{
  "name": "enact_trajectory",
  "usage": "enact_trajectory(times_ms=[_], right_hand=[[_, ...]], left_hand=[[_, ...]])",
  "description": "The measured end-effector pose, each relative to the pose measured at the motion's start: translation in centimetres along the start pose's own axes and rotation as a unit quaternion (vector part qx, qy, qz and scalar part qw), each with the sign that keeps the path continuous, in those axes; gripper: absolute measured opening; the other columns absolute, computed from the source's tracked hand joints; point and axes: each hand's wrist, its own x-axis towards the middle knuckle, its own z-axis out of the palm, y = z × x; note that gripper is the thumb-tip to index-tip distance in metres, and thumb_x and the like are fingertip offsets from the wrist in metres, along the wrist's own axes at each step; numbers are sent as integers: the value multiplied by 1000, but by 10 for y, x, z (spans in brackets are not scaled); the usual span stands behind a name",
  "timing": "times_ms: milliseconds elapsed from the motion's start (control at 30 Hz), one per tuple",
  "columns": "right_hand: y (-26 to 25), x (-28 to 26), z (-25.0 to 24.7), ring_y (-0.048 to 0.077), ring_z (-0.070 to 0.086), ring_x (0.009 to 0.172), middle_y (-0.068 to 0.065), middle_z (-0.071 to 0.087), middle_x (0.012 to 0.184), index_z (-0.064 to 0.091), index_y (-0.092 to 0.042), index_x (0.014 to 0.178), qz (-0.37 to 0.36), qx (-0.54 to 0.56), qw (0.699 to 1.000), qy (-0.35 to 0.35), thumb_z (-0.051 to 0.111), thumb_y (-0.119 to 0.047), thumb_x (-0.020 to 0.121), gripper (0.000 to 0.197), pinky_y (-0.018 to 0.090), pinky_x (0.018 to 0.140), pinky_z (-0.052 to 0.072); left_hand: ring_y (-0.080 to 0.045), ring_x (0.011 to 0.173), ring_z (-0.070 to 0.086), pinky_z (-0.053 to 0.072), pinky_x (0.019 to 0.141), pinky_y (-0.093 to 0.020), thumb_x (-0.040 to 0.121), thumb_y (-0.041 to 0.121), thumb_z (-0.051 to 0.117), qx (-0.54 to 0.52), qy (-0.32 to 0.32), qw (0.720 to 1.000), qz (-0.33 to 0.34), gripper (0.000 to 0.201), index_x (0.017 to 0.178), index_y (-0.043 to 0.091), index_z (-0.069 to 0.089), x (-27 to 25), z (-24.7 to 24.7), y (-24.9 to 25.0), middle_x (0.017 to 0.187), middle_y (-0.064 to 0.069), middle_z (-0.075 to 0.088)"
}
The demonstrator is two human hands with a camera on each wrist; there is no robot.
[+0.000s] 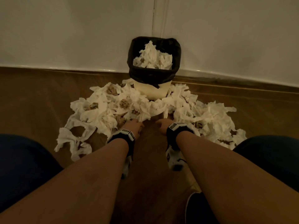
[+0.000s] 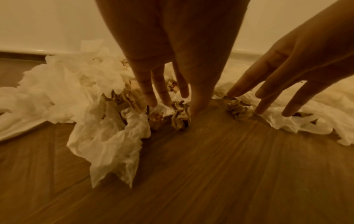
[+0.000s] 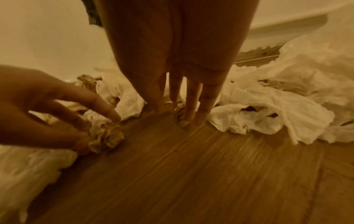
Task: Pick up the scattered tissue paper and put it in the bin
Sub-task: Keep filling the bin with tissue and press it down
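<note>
Both hands are reaching into the tissue paper [image 1: 103, 109] in front of the bin [image 1: 153, 75] — left hand [image 1: 135, 126] and right hand [image 1: 162, 126] are spreading straight fingers, gripping nothing.

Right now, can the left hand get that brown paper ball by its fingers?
Probably yes. The left hand has its fingers spread right at the brown ball on the floor, and nothing lies between them.

Tissue [image 1: 103, 110]: white, some wads brown-stained. Bin [image 1: 152, 90]: cream, with black liner [image 1: 152, 75]. Floor [image 1: 32, 97]: brown wood grain. Wall [image 1: 64, 29]: off-white. Wristbands [image 1: 121, 136]: black.
</note>
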Motion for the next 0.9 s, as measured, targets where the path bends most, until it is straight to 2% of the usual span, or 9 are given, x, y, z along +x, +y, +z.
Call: enact_trajectory(times_ms=[133, 233, 400, 533, 600, 667, 733, 800, 900], right_hand=[[9, 11, 12, 30, 26, 140, 10, 18, 155, 28, -18, 147, 0, -32, 999, 21, 37, -10, 98, 51, 38, 112, 27], [15, 15, 17, 32, 32, 135, 11, 16, 153, 30, -19, 146, 15, -3, 999, 46, 38, -14, 97, 50, 37, 109, 31], [15, 18, 20, 36, 42, 125, 14, 23, 147, 32, -20, 143, 36, 21, 998, 55, 39, -13, 97, 47, 38, 97, 41], [10, 16, 26, 30, 40, 125, 14, 29, 142, 48, -10, 130, 41, -3, 998, 54, 40, -10, 97, 34, 34, 102, 37], [7, 14, 31, 31, 35, 130, 15, 37, 139, 50, -7, 127, 47, -18, 998, 49, 41, -12, 97, 32, 37, 107, 35], [5, 12, 33, 34, 41, 127, 18, 44, 137, 51, -4, 128, 57, 0, 998, 37, 48, -14, 94, 35, 40, 102, 42], [3, 8, 30, 33, 47, 124, 19, 46, 136, 51, -2, 129, 53, 30, 998, 35, 47, -13, 95, 36, 36, 99, 42], [1, 4, 22, 31, 49, 122, 18, 49, 135, 51, -2, 127, 44, 49, 997, 42, 40, -14, 99, 33, 33, 98, 40], [-3, -7, 7, 32, 52, 118, 18, 52, 130, 51, -3, 125, 46, 106, 989, 89, 37, -10, 99, 30, 34, 96, 41]], left_hand=[[-31, 128, 38, 41, 102, -41, 93, 11, 49, -1, -10, 1000, -20, 47, 138, 22, 40, 8, 4, 2, 143, -9, 33], [-31, 123, 43, 46, 96, -40, 96, 10, 42, -7, -17, 999, -46, 44, 139, 19, 38, 13, 6, 5, 145, -10, 29], [-36, 125, 41, 40, 103, -42, 98, 12, 36, -29, -14, 998, -56, 40, 138, 11, 38, 16, 15, 10, 147, -16, 22], [-35, 118, 47, 43, 98, -37, 96, 6, 41, 2, -32, 997, -66, 33, 129, 7, 47, 18, 25, 11, 140, -19, 30], [-35, 119, 47, 42, 97, -37, 96, 8, 43, -8, -16, 996, -83, 32, 128, 7, 49, 16, 30, 11, 138, -20, 36], [-35, 117, 48, 43, 93, -37, 99, 6, 36, -16, -22, 996, -84, 32, 128, 6, 49, 16, 29, 14, 136, -21, 39], [-34, 110, 53, 45, 87, -36, 98, 1, 29, -52, -15, 995, -83, 35, 126, 5, 50, 18, 23, 16, 129, -20, 47], [-32, 107, 56, 45, 81, -35, 97, -1, 29, -80, 6, 994, -80, 37, 129, 5, 46, 20, 16, 18, 126, -19, 51], [-32, 106, 56, 44, 76, -34, 96, -3, 34, -110, 27, 990, -89, 39, 134, 6, 37, 16, 7, 22, 125, -19, 51]])
